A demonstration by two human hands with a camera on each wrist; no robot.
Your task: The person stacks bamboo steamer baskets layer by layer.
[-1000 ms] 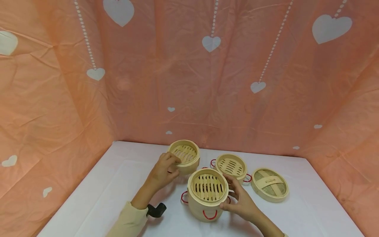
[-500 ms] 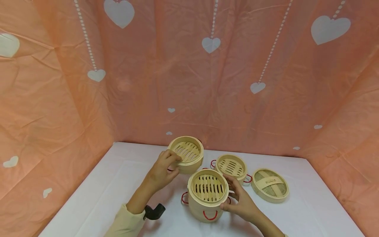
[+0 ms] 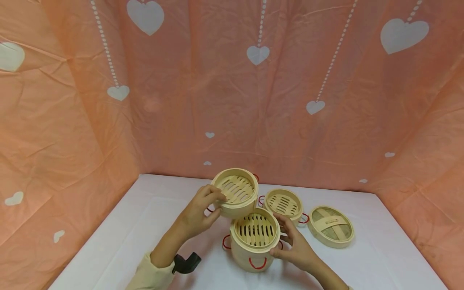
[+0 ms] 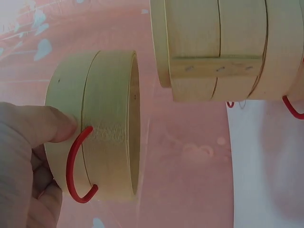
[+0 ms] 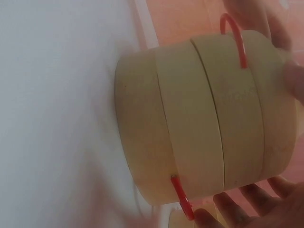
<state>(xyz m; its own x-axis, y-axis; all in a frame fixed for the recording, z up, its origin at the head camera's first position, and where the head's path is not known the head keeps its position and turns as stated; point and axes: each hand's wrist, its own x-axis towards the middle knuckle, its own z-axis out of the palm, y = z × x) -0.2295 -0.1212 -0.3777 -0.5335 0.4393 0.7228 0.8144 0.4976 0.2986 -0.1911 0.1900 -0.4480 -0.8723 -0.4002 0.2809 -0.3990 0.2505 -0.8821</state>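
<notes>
My left hand (image 3: 201, 209) pinches the rim of a round bamboo steamer basket (image 3: 237, 208), thumb outside near a red loop handle. In the left wrist view that basket (image 4: 107, 109) is off the table, apart from the stack beside it. From the head, it overlaps the back rim of a stack of steamer baskets (image 3: 250, 257) with slatted top and red handles. My right hand (image 3: 295, 249) holds this stack at its right side, thumb in front and fingers behind. The right wrist view shows the stack (image 5: 190, 118) standing on the table as two tiers.
Behind the stack, to its right, stands another slatted steamer basket (image 3: 284, 204) with red handles. A bamboo lid (image 3: 331, 226) with a crossed strap lies farther right. The white table (image 3: 119, 241) is enclosed by a pink heart-patterned cloth (image 3: 224, 100).
My left hand has lifted the steamer basket and carried it right and toward the stack, so it overlaps the stack's back rim. My right hand and the stack have stayed put.
</notes>
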